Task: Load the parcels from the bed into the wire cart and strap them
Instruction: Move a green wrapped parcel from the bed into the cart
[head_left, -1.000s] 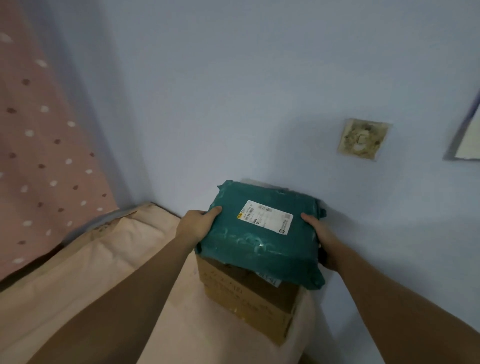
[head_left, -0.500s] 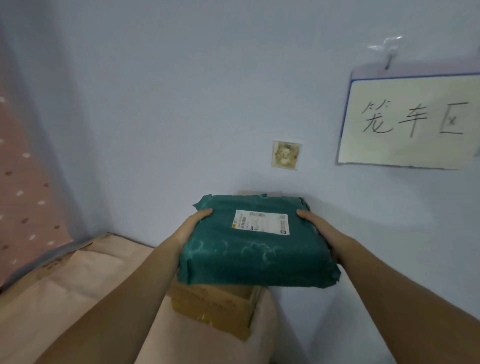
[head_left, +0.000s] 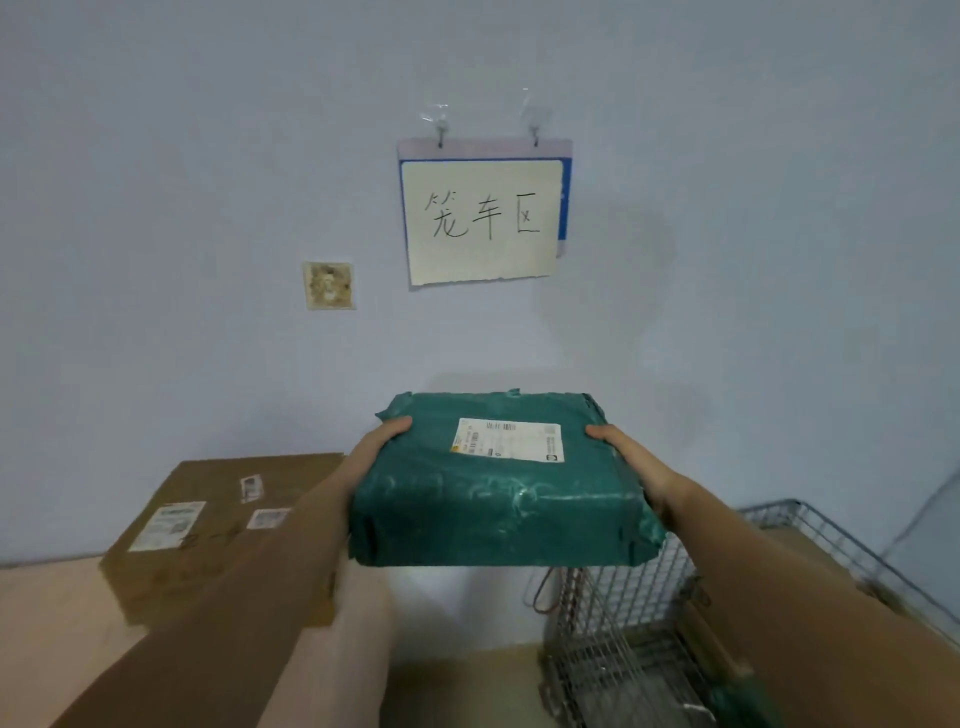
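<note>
Nearest, left hand (head_left: 375, 451) and right hand (head_left: 631, 467) clamped on opposite sides of green parcel (head_left: 498, 483), thumbs curled over top edge, parcel held in the air, white label up. Below right, wire cart (head_left: 649, 613). Left on bed (head_left: 47, 634), cardboard box (head_left: 208, 525). Beyond, wall (head_left: 182, 208), stained switch plate (head_left: 328, 286), handwritten sign (head_left: 482, 221).

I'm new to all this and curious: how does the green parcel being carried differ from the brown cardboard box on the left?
The green parcel is wrapped in crinkled teal plastic; the cardboard box is bare brown card. The parcel is held in the air, gripped at its sides by the left hand and right hand; the box lies on the bed, untouched. The parcel carries one white label; the box shows several stickers. Both are flat, boxy and labelled on top.
</note>
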